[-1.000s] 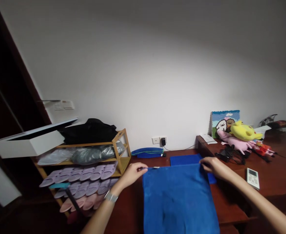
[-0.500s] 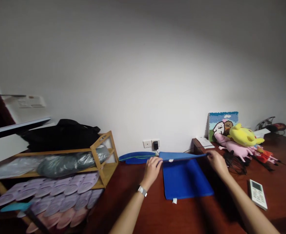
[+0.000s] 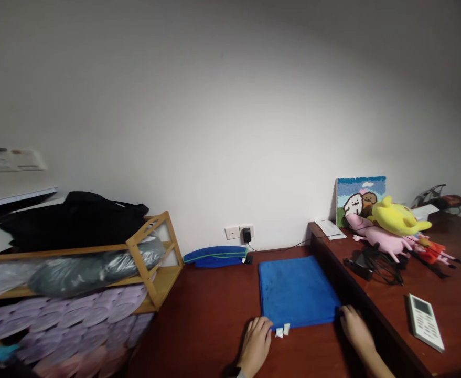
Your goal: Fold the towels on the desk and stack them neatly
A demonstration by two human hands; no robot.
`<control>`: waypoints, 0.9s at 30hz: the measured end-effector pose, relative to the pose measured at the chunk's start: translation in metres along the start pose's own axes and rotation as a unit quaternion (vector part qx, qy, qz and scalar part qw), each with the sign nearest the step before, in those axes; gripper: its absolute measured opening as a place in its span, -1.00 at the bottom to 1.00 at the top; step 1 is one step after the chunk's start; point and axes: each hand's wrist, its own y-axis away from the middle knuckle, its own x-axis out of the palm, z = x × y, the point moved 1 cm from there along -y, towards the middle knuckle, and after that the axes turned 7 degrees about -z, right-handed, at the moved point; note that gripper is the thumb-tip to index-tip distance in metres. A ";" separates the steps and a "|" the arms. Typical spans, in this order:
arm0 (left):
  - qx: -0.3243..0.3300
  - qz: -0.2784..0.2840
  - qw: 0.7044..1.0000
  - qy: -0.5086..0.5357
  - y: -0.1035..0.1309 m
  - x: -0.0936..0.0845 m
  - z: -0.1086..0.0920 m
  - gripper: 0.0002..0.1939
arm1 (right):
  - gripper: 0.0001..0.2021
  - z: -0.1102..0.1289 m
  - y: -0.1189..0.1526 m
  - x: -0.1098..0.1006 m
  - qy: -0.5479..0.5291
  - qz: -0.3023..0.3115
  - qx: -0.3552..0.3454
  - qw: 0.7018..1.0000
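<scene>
**Blue cloth [image 3: 299, 291] lies flat on brown table [image 3: 210, 310]**

The left hand [image 3: 257, 338], palm down with fingers close together, meets the cloth's near left corner; the right hand [image 3: 354, 326] curls at the near right. Whether either pinches the cloth is unclear.

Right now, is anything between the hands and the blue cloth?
No, nothing visible: the left hand is at the near left corner of the blue cloth, the right hand at its near right corner.
</scene>
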 end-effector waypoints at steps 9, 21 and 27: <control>-0.093 -0.033 0.988 -0.122 0.062 -0.060 0.118 -0.63 | -0.43 0.155 0.003 0.018 0.030 0.055 0.028 0.998; -0.196 -0.060 0.952 -0.227 0.116 -0.098 0.214 -0.41 | -0.32 0.179 -0.014 0.095 0.078 0.061 0.034 0.994; -0.177 -0.071 0.956 -0.223 0.121 -0.096 0.223 -0.45 | -0.30 0.180 -0.069 0.100 0.070 0.099 0.046 0.992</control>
